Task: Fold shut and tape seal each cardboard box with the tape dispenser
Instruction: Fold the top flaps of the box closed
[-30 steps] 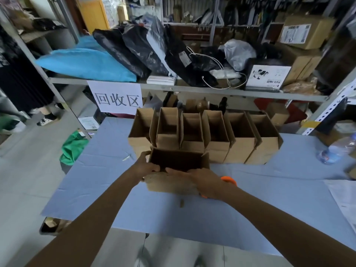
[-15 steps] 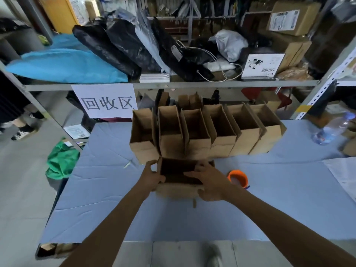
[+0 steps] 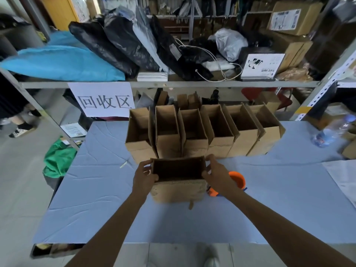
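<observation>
A small open cardboard box [image 3: 178,190] stands on the blue-covered table [image 3: 96,209], its top open and dark inside. My left hand [image 3: 143,175] grips its left end, thumb at the rim. My right hand [image 3: 216,175] grips its right end, fingers curled over the top edge. The orange tape dispenser [image 3: 238,180] lies on the table just right of the box, partly hidden behind my right wrist. Behind the held box stands a row of several open cardboard boxes [image 3: 204,132], flaps up.
A metal shelf [image 3: 173,84] with black bags, a blue bag and cartons runs behind the table, with a white paper sign [image 3: 104,100] hanging from it. A plastic water bottle [image 3: 333,131] lies at the far right. A white sheet [image 3: 342,178] covers the table's right edge.
My hands have shifted from the front of the box to its two ends. My right hand left the front flap area, and the box's open top now shows fully.
</observation>
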Tool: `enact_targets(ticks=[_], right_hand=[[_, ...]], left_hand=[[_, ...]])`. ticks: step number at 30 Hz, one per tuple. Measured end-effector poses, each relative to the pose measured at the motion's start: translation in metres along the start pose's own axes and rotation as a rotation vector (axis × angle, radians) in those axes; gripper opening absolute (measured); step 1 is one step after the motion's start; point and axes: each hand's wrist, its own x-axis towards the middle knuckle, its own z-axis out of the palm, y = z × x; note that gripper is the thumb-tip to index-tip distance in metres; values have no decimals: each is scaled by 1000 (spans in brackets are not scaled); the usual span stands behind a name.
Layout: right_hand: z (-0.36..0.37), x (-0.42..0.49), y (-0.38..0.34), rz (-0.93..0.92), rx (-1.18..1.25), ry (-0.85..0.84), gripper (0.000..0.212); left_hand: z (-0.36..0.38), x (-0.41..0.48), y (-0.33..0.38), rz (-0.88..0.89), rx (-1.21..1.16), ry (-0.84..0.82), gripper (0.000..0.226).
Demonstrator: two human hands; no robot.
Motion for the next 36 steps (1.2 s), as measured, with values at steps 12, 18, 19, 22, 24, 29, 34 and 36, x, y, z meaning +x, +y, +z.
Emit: enact_targets(ticks=[12, 18, 19, 22, 24, 29, 34, 36], right_hand=[[1, 12, 5, 1, -37, -40, 57], [5, 12, 8, -4, -47, -32, 60], [5, 12, 8, -12, -36, -31, 60], [5, 13, 9, -37, 6, -34, 61], [6, 13, 10, -54, 20, -44, 59], [5, 12, 11, -94, 22, -52, 55], [6, 13, 15, -72, 49, -38, 46], [6, 13, 17, -68, 58, -34, 41]], left_hand=[[-4, 11, -10, 98, -8, -46, 72], [-5, 14, -13, 99, 34, -12, 49], [-6, 15, -13, 98, 31, -29, 49], [-7, 15, -11, 112, 36, -65, 51], [-7, 14, -12, 145, 39, -81, 52], [-6, 16, -14, 165, 64, -109, 54], [-8, 21, -20, 152, 96, -63, 43], [-8, 21, -23, 169, 108, -50, 36]])
